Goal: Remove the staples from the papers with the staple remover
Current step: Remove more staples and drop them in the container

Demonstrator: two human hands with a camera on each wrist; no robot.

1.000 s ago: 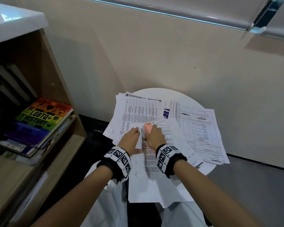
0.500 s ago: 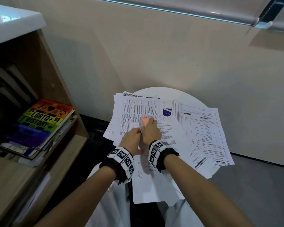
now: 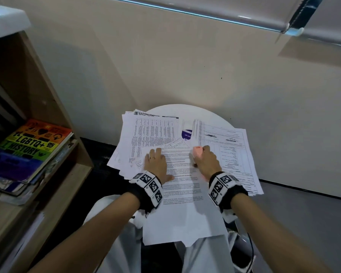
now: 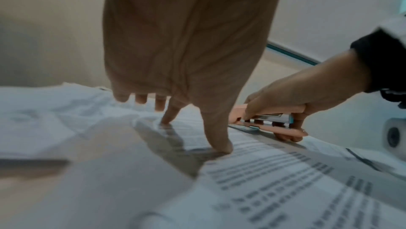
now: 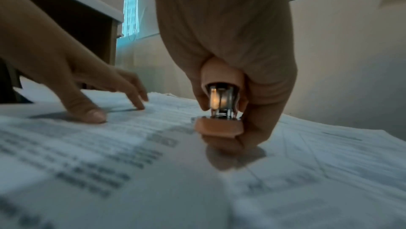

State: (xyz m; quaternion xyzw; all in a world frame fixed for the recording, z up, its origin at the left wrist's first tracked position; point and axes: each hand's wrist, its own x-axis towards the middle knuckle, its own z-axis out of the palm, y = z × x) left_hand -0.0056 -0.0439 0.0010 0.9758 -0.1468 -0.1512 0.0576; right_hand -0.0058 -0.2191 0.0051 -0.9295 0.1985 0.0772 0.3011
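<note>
Printed papers (image 3: 181, 186) lie spread over a small round white table (image 3: 177, 110), the front sheet hanging over its near edge. My left hand (image 3: 156, 162) lies flat on the top sheet, its fingertips (image 4: 222, 148) pressing the paper (image 4: 274, 180). My right hand (image 3: 207, 162) grips a pink staple remover (image 3: 197, 151) at the sheet's right edge. In the left wrist view the staple remover (image 4: 270, 120) sits low over the page edge. From the right wrist, the staple remover (image 5: 219, 111) shows its metal core end-on, fingers wrapped round it.
A wooden bookshelf (image 3: 53, 107) stands close on the left with a rainbow-covered book (image 3: 32, 146) lying on a stack. A beige wall (image 3: 185, 66) rises right behind the table. My lap in white cloth (image 3: 122, 243) is below the overhanging sheet.
My two hands were close together at the sheet's top. They have spread apart: the left slid left and flattened, the right carried the staple remover to the right edge.
</note>
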